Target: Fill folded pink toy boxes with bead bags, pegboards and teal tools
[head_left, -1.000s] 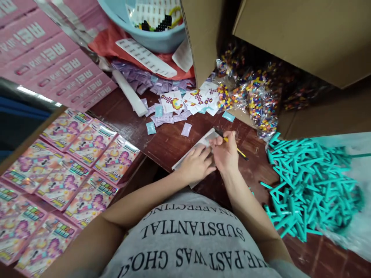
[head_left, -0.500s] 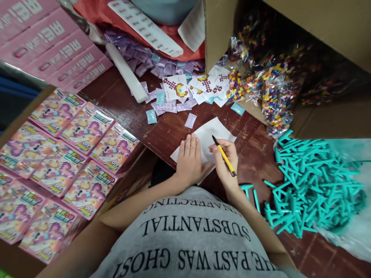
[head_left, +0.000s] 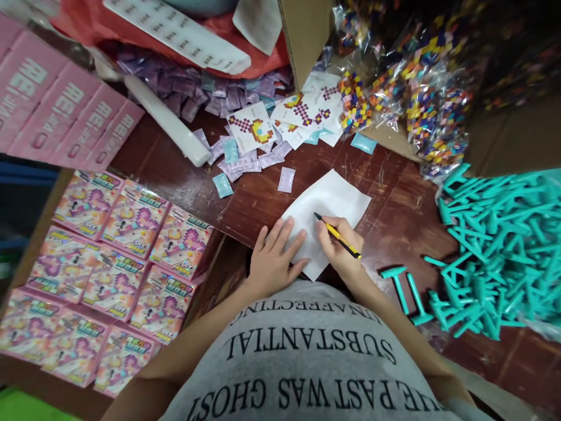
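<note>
Gripping the pen over the white sheet

Your right hand [head_left: 339, 248] pinches a slim yellow pen with a black tip [head_left: 336, 235], fingers closed around its barrel, the tip resting on a blank white paper sheet [head_left: 333, 204]. Your left hand [head_left: 274, 257] lies flat and open, palm down, on the sheet's near left corner, holding nothing. That sheet sits tilted on the dark red-brown wooden table [head_left: 394, 199], close to its near edge. Right of your right hand lies a heap of teal plastic T-shaped pieces [head_left: 495, 245]. Beyond the sheet are small lilac and blue sachets [head_left: 245, 161], printed pixel-pattern cards [head_left: 252, 126] and clear bags of multicoloured beads [head_left: 421, 111]. To your left, pink printed boxes [head_left: 118, 257] fill a carton.
</note>
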`<state>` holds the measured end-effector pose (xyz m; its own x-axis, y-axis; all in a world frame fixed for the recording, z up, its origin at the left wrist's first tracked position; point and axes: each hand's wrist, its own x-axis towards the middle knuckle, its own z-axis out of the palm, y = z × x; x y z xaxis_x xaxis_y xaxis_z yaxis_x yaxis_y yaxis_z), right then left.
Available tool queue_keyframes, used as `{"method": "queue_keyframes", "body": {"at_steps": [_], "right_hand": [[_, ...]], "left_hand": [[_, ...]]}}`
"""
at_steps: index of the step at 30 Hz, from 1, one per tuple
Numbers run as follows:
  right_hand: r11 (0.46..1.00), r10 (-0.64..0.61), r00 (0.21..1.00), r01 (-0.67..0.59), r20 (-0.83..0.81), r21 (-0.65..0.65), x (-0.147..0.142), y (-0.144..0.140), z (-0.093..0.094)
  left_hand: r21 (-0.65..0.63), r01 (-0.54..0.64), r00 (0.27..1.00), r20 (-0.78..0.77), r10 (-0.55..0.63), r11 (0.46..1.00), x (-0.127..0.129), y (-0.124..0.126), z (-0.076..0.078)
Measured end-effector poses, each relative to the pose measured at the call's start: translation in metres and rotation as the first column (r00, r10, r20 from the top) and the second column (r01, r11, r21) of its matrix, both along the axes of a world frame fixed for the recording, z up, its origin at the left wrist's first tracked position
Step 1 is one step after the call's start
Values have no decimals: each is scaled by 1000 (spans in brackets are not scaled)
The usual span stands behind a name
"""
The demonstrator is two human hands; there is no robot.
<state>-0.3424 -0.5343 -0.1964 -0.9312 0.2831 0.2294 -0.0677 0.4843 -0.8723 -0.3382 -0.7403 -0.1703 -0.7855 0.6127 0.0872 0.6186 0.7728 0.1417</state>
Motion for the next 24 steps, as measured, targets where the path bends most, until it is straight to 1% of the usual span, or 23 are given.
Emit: {"method": "queue_keyframes", "body": {"at_steps": [3,8,12,14,19,21,24], "right_hand": [[995,-24,1000,24,-1,94,-1,-2,-1],[983,25,1000,-21,-17,181,1,-5,-2],[980,-57,998,61,-28,188,2,-4,-1],[980,-77,996,85,-51,181,2,-4,0],[983,-13,997,27,-76,181,2,-3,2],[981,-57,996,69,-76,180,3,-3,2],[965,-137,988,150,-73,215,5,-4,0]], "left_hand": [[31,8,999,-42,-6,999,-1,0,-3],[42,14,998,-58,-11,999,-2,-1,-3],[44,17,998,-65,-14,999,-2,0,-4],[49,21,997,-70,-17,999,-2,0,-4],[53,13,997,-72,-9,999,-2,0,-5],[52,14,997,-74,-10,999,-2,0,-5],[46,20,996,-83,-16,999,-2,0,-4]]}}
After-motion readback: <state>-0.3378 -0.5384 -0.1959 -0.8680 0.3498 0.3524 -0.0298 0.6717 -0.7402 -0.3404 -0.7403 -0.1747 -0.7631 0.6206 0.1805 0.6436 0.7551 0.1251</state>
